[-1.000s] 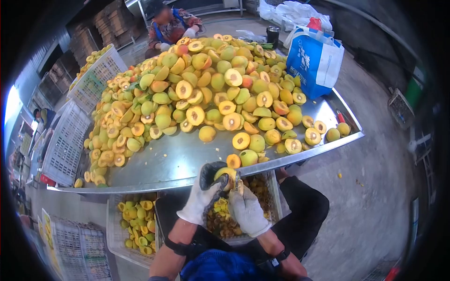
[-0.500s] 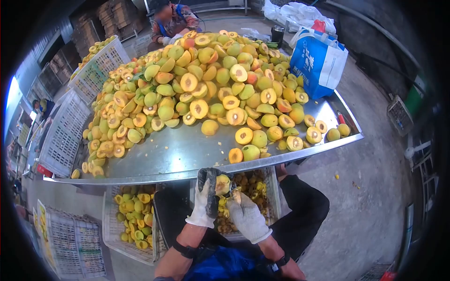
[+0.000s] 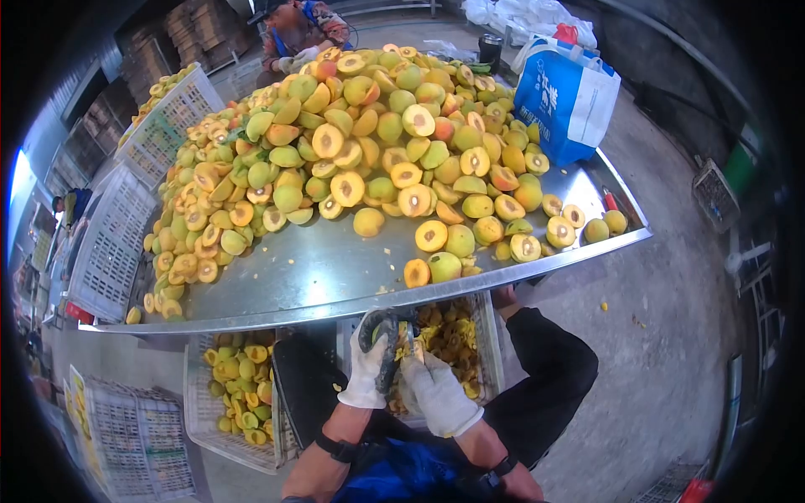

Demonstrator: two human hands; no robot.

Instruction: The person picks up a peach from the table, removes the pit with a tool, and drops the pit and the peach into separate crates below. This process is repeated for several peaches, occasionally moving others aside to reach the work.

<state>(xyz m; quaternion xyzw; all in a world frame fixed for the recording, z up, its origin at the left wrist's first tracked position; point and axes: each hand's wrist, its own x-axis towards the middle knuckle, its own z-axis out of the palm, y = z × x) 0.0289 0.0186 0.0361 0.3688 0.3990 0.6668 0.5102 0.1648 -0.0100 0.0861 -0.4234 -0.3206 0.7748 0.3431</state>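
Observation:
Below the steel table's near edge, my left hand (image 3: 371,356), in a white glove with dark-coated fingers, is closed around a yellow-green peach half mostly hidden by the fingers. My right hand (image 3: 436,392), in a white glove, is right beside it, closed on a small tool (image 3: 418,350) with a light brown handle; its working end meets the fruit and is hard to make out. Under both hands stands a crate (image 3: 489,342) with peach pits and yellow scraps. Another crate (image 3: 194,402), holding hollowed peach halves (image 3: 247,386), is to the left.
A large heap of halved peaches (image 3: 335,159) covers much of the steel table (image 3: 335,281). A blue-and-white bag (image 3: 563,101) and a red-handled tool (image 3: 610,199) lie at its right. White crates (image 3: 113,243) line the left side. Another person (image 3: 298,33) sits across the table.
My left hand has turned, so the peach half now shows less. My right hand has moved slightly left and down with the tool, closer against the left. The view has shifted slightly.

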